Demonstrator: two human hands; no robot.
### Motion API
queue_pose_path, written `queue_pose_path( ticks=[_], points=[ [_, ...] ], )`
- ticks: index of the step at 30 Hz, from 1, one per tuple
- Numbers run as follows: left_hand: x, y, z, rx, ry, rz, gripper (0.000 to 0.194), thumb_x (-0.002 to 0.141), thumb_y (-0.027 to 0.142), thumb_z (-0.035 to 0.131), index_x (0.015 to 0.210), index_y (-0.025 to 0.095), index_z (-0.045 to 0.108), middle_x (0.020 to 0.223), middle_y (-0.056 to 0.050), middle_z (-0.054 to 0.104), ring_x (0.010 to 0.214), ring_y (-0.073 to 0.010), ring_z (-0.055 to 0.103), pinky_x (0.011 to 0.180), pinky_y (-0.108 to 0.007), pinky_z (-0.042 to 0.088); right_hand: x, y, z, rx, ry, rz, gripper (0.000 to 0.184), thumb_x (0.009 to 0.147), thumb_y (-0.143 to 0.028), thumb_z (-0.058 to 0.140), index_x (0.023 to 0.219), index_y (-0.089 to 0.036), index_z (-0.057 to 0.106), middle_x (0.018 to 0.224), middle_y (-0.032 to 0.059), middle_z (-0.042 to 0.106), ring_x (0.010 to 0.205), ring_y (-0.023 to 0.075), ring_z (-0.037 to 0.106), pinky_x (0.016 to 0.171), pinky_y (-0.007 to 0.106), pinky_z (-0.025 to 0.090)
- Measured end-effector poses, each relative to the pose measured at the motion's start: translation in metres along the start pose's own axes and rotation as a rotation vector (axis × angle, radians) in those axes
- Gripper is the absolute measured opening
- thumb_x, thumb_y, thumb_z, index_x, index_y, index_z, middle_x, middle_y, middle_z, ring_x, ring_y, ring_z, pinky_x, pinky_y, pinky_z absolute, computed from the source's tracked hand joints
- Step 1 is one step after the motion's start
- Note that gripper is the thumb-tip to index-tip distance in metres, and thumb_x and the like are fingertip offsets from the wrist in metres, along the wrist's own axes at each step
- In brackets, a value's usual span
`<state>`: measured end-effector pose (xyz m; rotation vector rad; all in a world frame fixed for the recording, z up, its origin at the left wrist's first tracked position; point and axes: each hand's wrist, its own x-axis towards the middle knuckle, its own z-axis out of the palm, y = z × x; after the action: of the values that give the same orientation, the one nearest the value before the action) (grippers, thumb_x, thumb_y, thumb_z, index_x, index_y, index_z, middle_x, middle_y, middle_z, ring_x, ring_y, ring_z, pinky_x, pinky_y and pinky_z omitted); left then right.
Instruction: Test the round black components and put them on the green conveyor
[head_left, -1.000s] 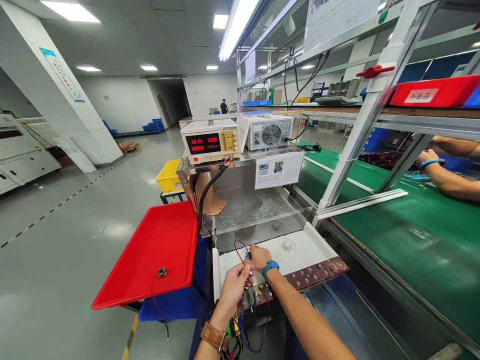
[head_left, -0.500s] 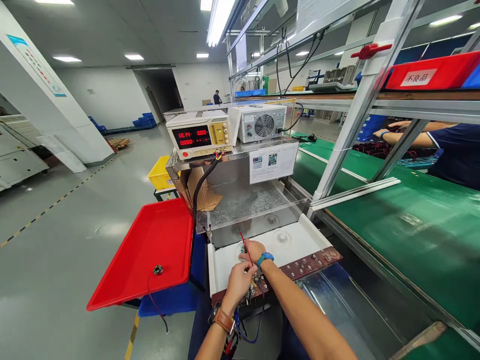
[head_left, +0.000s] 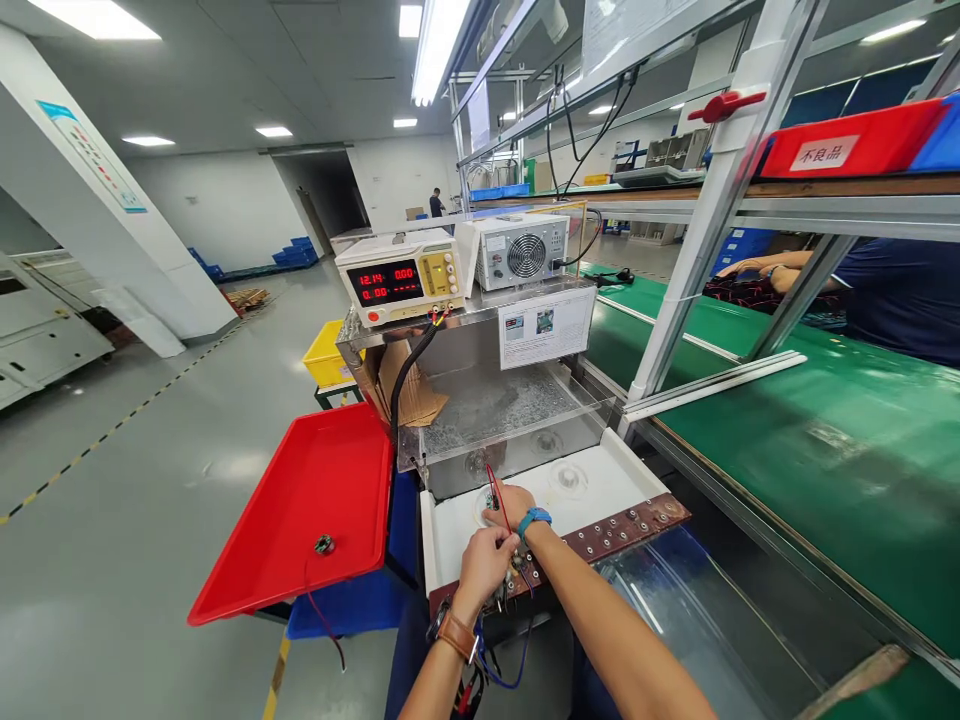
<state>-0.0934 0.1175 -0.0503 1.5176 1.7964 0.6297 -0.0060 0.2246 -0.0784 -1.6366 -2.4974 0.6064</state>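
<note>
Since one second ago, the wide loop of thin red wire (head_left: 491, 477) has become narrow. Left hand (head_left: 484, 565) pinches it, fingertips together, near the brown studded strip (head_left: 600, 541); right hand (head_left: 516, 507) grips the small green circuit board (head_left: 488, 499) over the white tray (head_left: 452, 545).

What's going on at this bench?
The person's left hand pinches a red wire near the brown strip, while the right hand holds a small circuit part over the white tray. Another small part, trailing a wire, lies in the red tray. The power supply display is lit.
</note>
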Motion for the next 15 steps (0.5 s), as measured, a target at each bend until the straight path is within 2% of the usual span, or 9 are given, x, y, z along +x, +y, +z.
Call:
queue_pose_path(
  ticks=[7, 15],
  points=[
    [-0.004, 0.006, -0.004, 0.033, -0.006, -0.026, 0.025, 0.084, 0.035, 0.053, 0.071, 0.018, 0.067, 0.072, -0.002, 0.067, 0.072, -0.0177, 0.056, 0.065, -0.028, 0.030, 0.001, 0.001, 0.005, 0.030, 0.033, 0.008, 0.043, 0.077, -0.040, 0.065, 0.112, -0.015, 0.059, 0.097, 0.0119, 0.073, 0.091, 0.0253, 0.068, 0.072, 0.030, 0.041],
    [-0.011, 0.012, -0.006, 0.060, 0.045, -0.068, 0.023, 0.082, 0.034, 0.056, 0.076, 0.020, 0.073, 0.081, -0.004, 0.075, 0.079, -0.0206, 0.062, 0.067, -0.030, 0.033, 0.000, 0.000, 0.009, 0.061, 0.046, -0.016, 0.037, 0.077, -0.036, 0.063, 0.109, -0.016, 0.059, 0.096, 0.0126, 0.073, 0.091, 0.0281, 0.068, 0.072, 0.031, 0.042]
  ],
)
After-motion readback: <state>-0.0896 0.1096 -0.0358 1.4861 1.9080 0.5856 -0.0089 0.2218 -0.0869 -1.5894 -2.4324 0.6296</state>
